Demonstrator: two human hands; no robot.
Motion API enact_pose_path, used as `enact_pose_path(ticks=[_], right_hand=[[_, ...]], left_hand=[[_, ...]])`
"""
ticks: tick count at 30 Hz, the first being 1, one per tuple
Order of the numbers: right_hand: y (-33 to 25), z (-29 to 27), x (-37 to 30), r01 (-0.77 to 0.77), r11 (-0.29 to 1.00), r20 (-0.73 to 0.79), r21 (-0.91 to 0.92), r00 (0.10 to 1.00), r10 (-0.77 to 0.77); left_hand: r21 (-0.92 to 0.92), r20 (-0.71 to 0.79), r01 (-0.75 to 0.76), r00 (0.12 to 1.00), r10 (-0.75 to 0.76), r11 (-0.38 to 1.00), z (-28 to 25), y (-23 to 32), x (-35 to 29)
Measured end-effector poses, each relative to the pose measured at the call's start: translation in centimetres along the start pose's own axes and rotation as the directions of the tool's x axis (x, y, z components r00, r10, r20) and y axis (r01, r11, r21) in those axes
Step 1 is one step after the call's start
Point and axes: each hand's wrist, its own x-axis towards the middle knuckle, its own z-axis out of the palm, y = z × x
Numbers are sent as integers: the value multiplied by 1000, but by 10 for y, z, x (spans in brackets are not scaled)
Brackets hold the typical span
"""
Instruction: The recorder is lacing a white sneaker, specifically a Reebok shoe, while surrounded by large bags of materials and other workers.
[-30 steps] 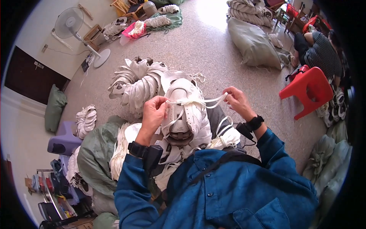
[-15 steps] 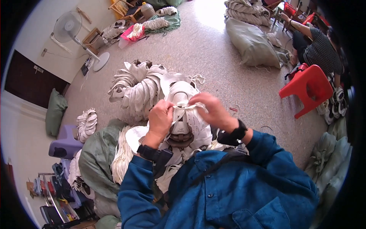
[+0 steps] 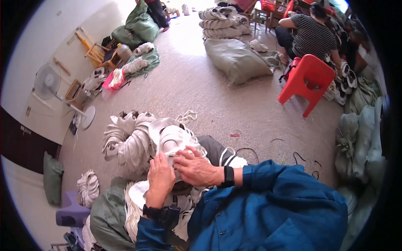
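A stack of white shoe uppers (image 3: 178, 134) lies in front of me, its nearest end under my fingers. My left hand (image 3: 161, 175) rests along the left side of this end, fingers stretched out and close together. My right hand (image 3: 197, 168) lies across from it, fingers extended and slightly apart over the upper. Both hands hide most of the lacing, and no lace shows clearly between the fingers. Next to this stack, on its left, is a curved bundle of white uppers (image 3: 130, 140). Loose white laces (image 3: 186, 116) lie on the floor beyond.
A green sack (image 3: 109, 211) and a hank of cream laces (image 3: 132, 211) sit at my left, near a purple stool (image 3: 72, 209). Ahead are a full sack (image 3: 234, 60), a red stool (image 3: 307, 81) and a seated person (image 3: 312, 35). A white fan (image 3: 48, 81) stands far left.
My hands have let go of the lace they were pulling into a bow and now lie on the upper. The view has tilted up, showing more of the room's far end.
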Motion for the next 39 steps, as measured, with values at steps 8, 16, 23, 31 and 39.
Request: enact_pose_path(ticks=[8, 16, 23, 31, 39], right_hand=[[0, 7, -8, -19, 998, -23, 55, 1000, 20], [5, 10, -11, 20, 998, -80, 58, 997, -15], [-4, -1, -6, 24, 1000, -9, -16, 1000, -24], [3, 0, 16, -45, 997, 10, 55, 999, 45], [13, 9, 27, -17, 999, 10, 42, 1000, 17]], left_hand=[[360, 188, -28, 981, -43, 932, 1, 6, 22], [299, 161, -132, 983, 86, 945, -4, -4, 33], [165, 129, -109, 988, 88, 980, -10, -14, 25], [87, -60, -146, 987, 151, 985, -5, -15, 20], [-325, -54, -45, 998, 29, 945, -14, -16, 15]])
